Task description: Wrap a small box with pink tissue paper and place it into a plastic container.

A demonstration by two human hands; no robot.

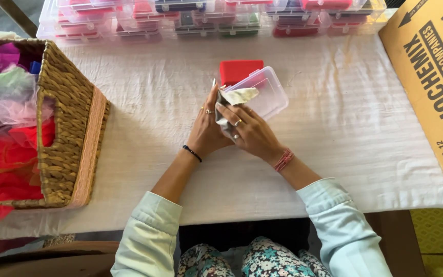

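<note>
My left hand (206,128) and my right hand (249,132) meet at the middle of the table, both holding a small pale cloth pouch (237,97) between them. The pouch sits at the near edge of a clear plastic box (265,92) that lies tilted open on the white tablecloth (334,118). Just behind the box rests a red rectangular piece (239,71). My left wrist carries a black band, and a red thread is tied round my right wrist.
A woven basket (67,128) full of coloured sheer fabric pouches stands at the left. Stacked clear boxes (206,18) with coloured contents line the far edge. A cardboard carton (431,77) lies at the right.
</note>
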